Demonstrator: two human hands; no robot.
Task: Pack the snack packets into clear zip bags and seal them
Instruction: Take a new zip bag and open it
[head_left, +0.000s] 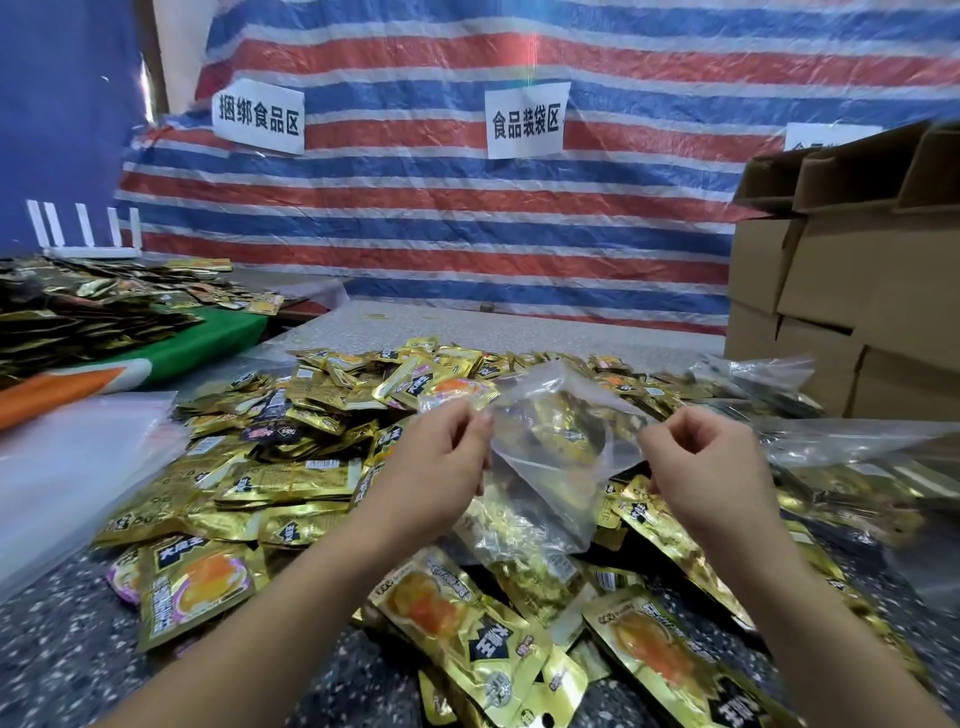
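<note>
Both hands, left (436, 473) and right (711, 467), pinch an empty clear plastic zip bag (550, 457) over heaped gold foil snack packets (291, 467); packing seems barely begun.

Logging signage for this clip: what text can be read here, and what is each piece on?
"捆绑食品区": left paper sign on the striped tarp.
"食品装袋区": middle paper sign on the tarp.
Third paper sign, far right: cut off by the cardboard boxes, unreadable.
Gold snack packets: large black-and-white brand characters, too blurred to read surely; barcodes and small print illegible.
Clear zip bag, held by both hands: no print visible.
</note>
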